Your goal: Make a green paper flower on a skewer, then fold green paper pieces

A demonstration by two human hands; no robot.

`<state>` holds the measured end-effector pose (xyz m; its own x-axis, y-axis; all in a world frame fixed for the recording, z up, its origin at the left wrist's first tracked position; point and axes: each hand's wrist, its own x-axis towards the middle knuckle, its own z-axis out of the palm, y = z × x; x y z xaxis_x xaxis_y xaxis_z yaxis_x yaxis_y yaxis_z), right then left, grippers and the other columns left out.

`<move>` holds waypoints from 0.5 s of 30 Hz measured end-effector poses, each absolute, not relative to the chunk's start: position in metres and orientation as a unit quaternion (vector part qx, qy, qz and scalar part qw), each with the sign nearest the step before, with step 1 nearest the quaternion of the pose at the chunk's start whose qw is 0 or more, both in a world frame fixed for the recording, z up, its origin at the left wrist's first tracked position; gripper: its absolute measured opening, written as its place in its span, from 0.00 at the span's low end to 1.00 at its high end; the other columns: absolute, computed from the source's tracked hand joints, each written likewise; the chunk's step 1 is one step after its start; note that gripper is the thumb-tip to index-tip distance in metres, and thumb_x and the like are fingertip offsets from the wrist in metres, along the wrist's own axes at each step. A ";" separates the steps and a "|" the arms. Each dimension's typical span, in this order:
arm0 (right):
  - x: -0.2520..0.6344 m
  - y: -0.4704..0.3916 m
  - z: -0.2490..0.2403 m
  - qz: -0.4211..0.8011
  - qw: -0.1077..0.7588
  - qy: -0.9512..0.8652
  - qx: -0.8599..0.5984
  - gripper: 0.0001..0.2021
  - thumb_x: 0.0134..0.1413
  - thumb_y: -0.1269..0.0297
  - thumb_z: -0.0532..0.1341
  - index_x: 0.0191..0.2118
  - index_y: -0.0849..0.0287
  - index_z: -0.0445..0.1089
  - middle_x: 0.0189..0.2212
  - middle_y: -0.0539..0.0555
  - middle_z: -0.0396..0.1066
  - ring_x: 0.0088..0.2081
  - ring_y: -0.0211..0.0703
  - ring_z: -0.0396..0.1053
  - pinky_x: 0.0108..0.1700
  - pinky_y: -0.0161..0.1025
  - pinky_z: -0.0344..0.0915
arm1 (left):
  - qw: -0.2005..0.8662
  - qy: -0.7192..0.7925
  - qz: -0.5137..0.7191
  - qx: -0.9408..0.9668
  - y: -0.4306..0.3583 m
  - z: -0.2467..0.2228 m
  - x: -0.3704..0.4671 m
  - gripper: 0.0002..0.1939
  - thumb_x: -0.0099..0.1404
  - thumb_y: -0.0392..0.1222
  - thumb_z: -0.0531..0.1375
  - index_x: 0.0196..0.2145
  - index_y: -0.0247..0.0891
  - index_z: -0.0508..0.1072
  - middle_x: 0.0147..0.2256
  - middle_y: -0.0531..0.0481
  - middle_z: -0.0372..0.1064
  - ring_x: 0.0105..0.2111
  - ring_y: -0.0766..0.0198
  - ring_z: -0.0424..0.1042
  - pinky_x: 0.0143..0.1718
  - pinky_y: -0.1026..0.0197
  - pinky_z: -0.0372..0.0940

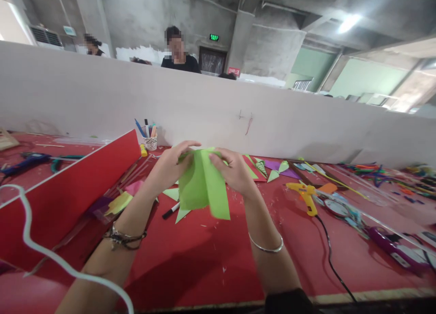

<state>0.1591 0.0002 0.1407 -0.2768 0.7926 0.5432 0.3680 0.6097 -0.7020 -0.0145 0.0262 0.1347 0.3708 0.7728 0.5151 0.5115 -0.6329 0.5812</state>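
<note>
A folded sheet of green paper (pixel 195 186) is held up above the red table, its crease running down the middle and its lower edges hanging apart. My left hand (pixel 175 161) grips its upper left edge, the fingers partly behind the sheet. At the upper right, my right hand (pixel 233 166) is closed on the same paper with the thumb on its front face. Below and behind the sheet lie a black-and-white marker (pixel 170 210) and pale green paper cut-outs (pixel 182 215), partly hidden by it.
A yellow glue gun (pixel 305 196) with a black cord lies to the right, near a purple tool (pixel 391 248). On the left leans a red board (pixel 78 186), with a white cable (pixel 68 264) crossing in front. A pen cup (pixel 150 142) stands by the white partition (pixel 204 105).
</note>
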 end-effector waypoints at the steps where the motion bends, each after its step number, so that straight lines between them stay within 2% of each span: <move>1: 0.160 0.001 0.141 0.227 0.474 -0.759 -0.383 0.14 0.55 0.56 0.50 0.26 0.60 0.61 0.23 0.49 0.58 0.26 0.35 0.56 0.29 0.33 0.53 | 0.103 0.423 0.383 0.814 0.030 0.133 -0.016 0.17 0.61 0.38 0.48 0.48 0.42 0.63 0.37 0.49 0.69 0.35 0.59 0.68 0.36 0.59 0.62; 5: 0.161 0.002 0.142 0.181 0.479 -0.767 -0.388 0.15 0.55 0.56 0.50 0.26 0.61 0.64 0.23 0.49 0.61 0.26 0.34 0.57 0.28 0.32 0.54 | -0.125 0.485 0.370 0.783 0.036 0.129 -0.009 0.16 0.59 0.35 0.50 0.46 0.42 0.64 0.42 0.47 0.68 0.44 0.53 0.65 0.47 0.50 0.55; 7: 0.159 0.003 0.144 0.163 0.476 -0.777 -0.378 0.14 0.56 0.58 0.50 0.27 0.60 0.65 0.24 0.49 0.63 0.27 0.35 0.59 0.30 0.32 0.55 | -0.173 0.465 0.378 0.782 0.034 0.130 -0.002 0.16 0.60 0.35 0.50 0.46 0.42 0.64 0.46 0.46 0.65 0.48 0.53 0.61 0.52 0.48 0.48; 11: 0.155 0.003 0.146 0.149 0.482 -0.783 -0.364 0.12 0.56 0.61 0.50 0.29 0.60 0.66 0.26 0.50 0.65 0.29 0.35 0.60 0.32 0.33 0.55 | -0.124 0.441 0.383 0.802 0.032 0.131 0.010 0.16 0.60 0.33 0.48 0.46 0.41 0.62 0.43 0.49 0.67 0.46 0.58 0.64 0.56 0.49 0.40; 13: 0.155 0.003 0.146 0.153 0.487 -0.779 -0.363 0.13 0.56 0.60 0.50 0.28 0.60 0.65 0.25 0.50 0.64 0.28 0.35 0.59 0.30 0.32 0.55 | -0.086 0.458 0.395 0.791 0.035 0.131 0.010 0.15 0.61 0.34 0.47 0.46 0.39 0.61 0.38 0.49 0.69 0.42 0.60 0.66 0.54 0.49 0.42; 15: 0.156 0.003 0.146 0.153 0.492 -0.775 -0.367 0.14 0.56 0.59 0.50 0.26 0.60 0.64 0.23 0.49 0.61 0.26 0.34 0.58 0.29 0.32 0.54 | -0.064 0.467 0.398 0.787 0.039 0.131 0.008 0.13 0.63 0.36 0.45 0.44 0.37 0.62 0.36 0.48 0.70 0.40 0.60 0.67 0.51 0.52 0.48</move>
<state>0.1561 0.0028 0.1461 -0.2468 0.7197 0.6489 0.4180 0.6832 -0.5988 0.0081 0.0386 0.1310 0.2472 0.6849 0.6854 0.7859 -0.5555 0.2716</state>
